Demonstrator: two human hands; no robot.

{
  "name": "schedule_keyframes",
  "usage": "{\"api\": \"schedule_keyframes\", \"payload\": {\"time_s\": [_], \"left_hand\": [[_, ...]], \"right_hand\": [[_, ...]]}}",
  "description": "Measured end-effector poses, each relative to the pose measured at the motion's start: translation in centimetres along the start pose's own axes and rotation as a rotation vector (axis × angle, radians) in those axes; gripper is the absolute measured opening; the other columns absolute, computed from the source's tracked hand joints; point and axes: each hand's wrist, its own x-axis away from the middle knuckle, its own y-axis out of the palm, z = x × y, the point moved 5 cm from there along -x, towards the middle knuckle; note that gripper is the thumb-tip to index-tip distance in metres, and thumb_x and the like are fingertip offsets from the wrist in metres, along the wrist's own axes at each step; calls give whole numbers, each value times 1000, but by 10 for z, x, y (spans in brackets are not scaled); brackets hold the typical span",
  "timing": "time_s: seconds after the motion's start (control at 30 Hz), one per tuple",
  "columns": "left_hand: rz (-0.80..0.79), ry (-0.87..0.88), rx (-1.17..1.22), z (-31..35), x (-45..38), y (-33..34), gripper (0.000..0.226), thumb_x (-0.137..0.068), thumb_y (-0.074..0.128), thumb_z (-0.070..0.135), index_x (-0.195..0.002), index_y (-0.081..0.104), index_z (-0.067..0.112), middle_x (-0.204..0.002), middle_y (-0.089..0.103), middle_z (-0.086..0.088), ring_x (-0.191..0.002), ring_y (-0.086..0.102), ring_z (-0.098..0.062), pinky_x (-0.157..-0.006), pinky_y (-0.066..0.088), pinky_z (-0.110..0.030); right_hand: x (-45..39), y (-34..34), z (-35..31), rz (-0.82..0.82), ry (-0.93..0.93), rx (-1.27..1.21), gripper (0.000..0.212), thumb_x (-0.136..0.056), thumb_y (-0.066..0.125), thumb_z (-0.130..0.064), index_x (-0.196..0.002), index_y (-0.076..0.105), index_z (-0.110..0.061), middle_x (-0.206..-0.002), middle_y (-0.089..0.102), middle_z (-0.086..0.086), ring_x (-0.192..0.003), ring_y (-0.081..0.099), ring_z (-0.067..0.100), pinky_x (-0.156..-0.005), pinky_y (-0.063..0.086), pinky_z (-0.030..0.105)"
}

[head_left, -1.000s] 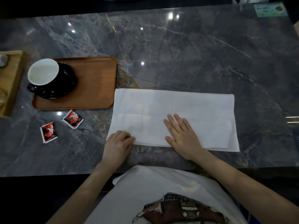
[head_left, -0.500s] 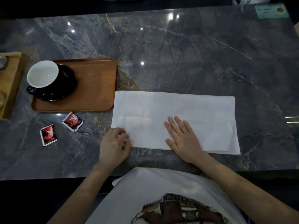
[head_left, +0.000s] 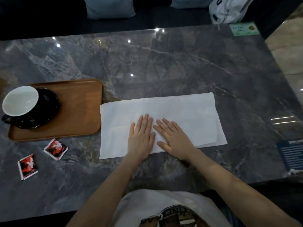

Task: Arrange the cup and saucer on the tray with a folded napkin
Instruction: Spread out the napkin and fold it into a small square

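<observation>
A white napkin [head_left: 180, 112], folded into a long rectangle, lies flat on the dark marble table just right of the wooden tray [head_left: 78, 112]. My left hand [head_left: 141, 136] and my right hand [head_left: 173, 136] both rest flat on its near middle, side by side with fingers spread, holding nothing. On the tray's left part stands a cup [head_left: 21, 100], black outside and white inside, on a black saucer [head_left: 47, 112].
Two red sachets [head_left: 55, 149] [head_left: 27, 166] lie on the table in front of the tray. A green card [head_left: 244, 28] sits at the far right corner and a dark leaflet [head_left: 291, 153] near the right edge. Cushions and a white bag lie beyond the table.
My left hand let go of the napkin's near left corner and moved right to lie flat beside my right hand. The view tilted up and shifted left.
</observation>
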Motion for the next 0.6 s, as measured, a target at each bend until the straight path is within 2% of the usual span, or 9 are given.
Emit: {"api": "schedule_keyframes", "payload": {"time_s": [0.1,0.2,0.23,0.3,0.33,0.4,0.43,0.5,0.6], "left_hand": [[23,-14,31,0,-6,-5,69,-92,-5,48,-145,25,15,-154,22,-5,-143,18,-25,-113,5,-42],[52,-96,23,11,-5,-11,61,-90,14,35,-142,33,10,-152,29,-11,-140,25,-29,-113,15,-50],[54,-105,49,18,-5,-11,62,-88,14,34,-142,32,9,-152,27,-12,-141,23,-28,-113,14,-49],[40,-24,92,40,-5,-11,61,-89,15,33,-143,30,9,-153,24,-10,-142,21,-26,-113,12,-49],[38,41,95,52,-5,-10,60,-90,17,34,-143,29,9,-154,23,-9,-142,21,-25,-113,12,-49],[-9,129,91,69,-7,-4,61,-91,11,38,-147,17,13,-157,9,-4,-145,8,-21,-114,-3,-42],[-36,140,94,73,-8,1,63,-91,8,40,-148,10,14,-157,2,-3,-145,1,-19,-112,-10,-39],[-57,139,81,74,-8,11,63,-91,7,41,-148,3,15,-158,-2,-2,-145,-5,-18,-110,-15,-37],[-62,156,45,73,-7,18,63,-90,4,42,-148,1,16,-158,-2,-1,-143,-11,-15,-111,-14,-37]], "right_hand": [[-4,-11,0,-8,15,-100,57,-95,31,-43,-147,19,-22,-157,15,-1,-145,8,14,-117,-2,29],[10,-32,10,164,164,-269,49,-90,49,-28,-136,43,-13,-146,42,7,-135,36,21,-113,19,29],[20,-38,18,235,228,-275,47,-86,54,-27,-130,50,-11,-140,49,8,-131,42,23,-110,23,29],[40,-42,31,265,289,-211,51,-78,55,-31,-125,54,-12,-135,53,7,-128,44,22,-109,24,29],[49,-40,35,231,280,-154,57,-74,52,-35,-127,53,-12,-137,51,7,-129,42,22,-110,23,29],[60,-34,42,144,258,-10,64,-72,44,-38,-129,51,-11,-137,51,10,-129,44,25,-110,26,35],[63,-34,45,127,268,53,63,-72,41,-36,-128,53,-9,-134,55,12,-126,49,28,-108,31,39],[68,-35,53,138,306,127,58,-71,35,-26,-121,59,-7,-125,62,13,-116,59,29,-105,38,38],[74,-38,61,141,301,178,56,-72,35,-23,-119,61,-8,-122,65,11,-114,61,26,-104,25,36]]}}
